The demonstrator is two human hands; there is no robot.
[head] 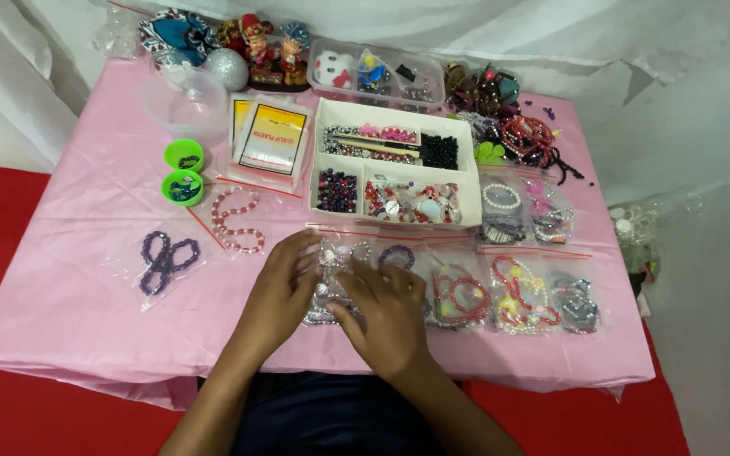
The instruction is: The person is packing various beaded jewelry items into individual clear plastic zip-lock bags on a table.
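Landmark: the white divided bead box [394, 169], standing mid-desk.
Thing in hand: a clear plastic packet of beaded bracelets [331, 283], lying flat just in front of the box, at the near left end of a row of like packets.
Left hand [285, 291]: rests on the packet's left edge, fingers together and curled down onto the plastic, pinning it.
Right hand [390, 317]: lies over the packet's right half, fingers [356, 279] pressed on the film; whether they pinch it or only press I cannot tell.
Doing it well: my judgement is that the slippery film calls for one hand to hold it flat while the other works lightly with the tips, so the neighbouring packets [458, 295] are not shoved aside.
Risk: a hard tug could likely drag the packet into the row to its right.
Left of the box: yellow-labelled packets [270, 139], two green caps [183, 173], a loose pink bracelet [238, 219], and a bagged purple bracelet [166, 257] further off.
Behind the box: figurines [268, 51] and a clear lidded case [378, 72].
Surface: desk [78, 304] under a creased pink cloth.
Room: red floor [10, 236] left of the desk, white draped sheeting [686, 127] behind and right.
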